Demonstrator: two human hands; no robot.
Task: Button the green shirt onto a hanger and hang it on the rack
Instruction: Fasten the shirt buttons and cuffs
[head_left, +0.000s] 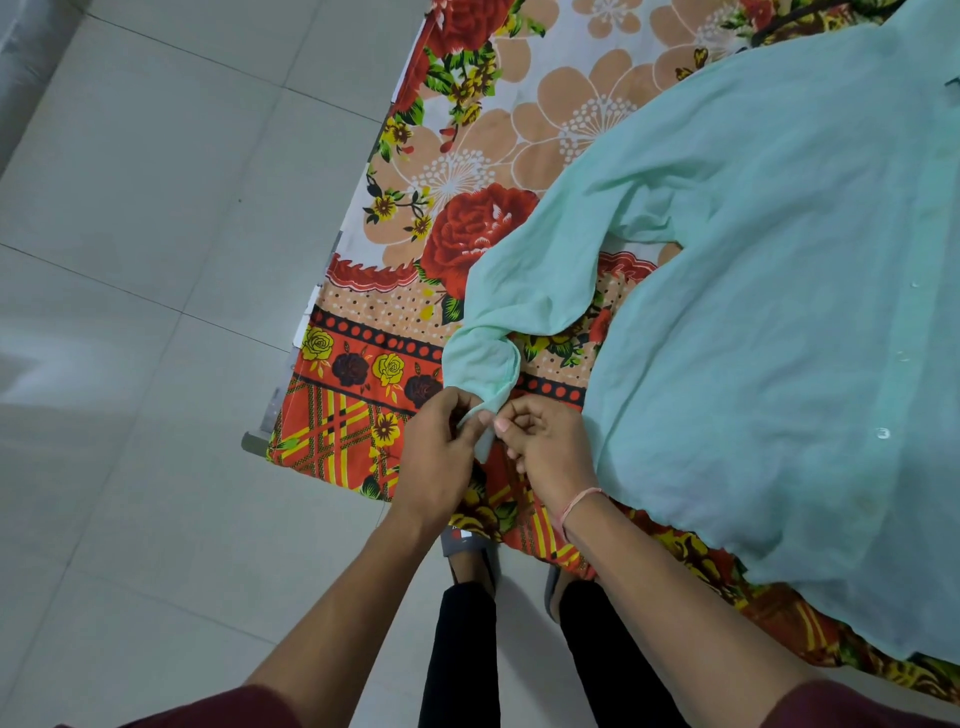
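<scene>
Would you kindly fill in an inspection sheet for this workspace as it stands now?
Surface: a floral sheet in red, orange and yellow, covering a bed.
Job's things: the green shirt lies spread flat on the sheet, with one sleeve trailing to the near edge. No hanger or rack is clearly seen.
Clutter: nothing seen.
Grippers: the left hand and the right hand both pinch the sleeve cuff.
Cables: nothing seen.
Surroundings: a pale tiled floor. The person's slippers stand at the bed edge.
</scene>
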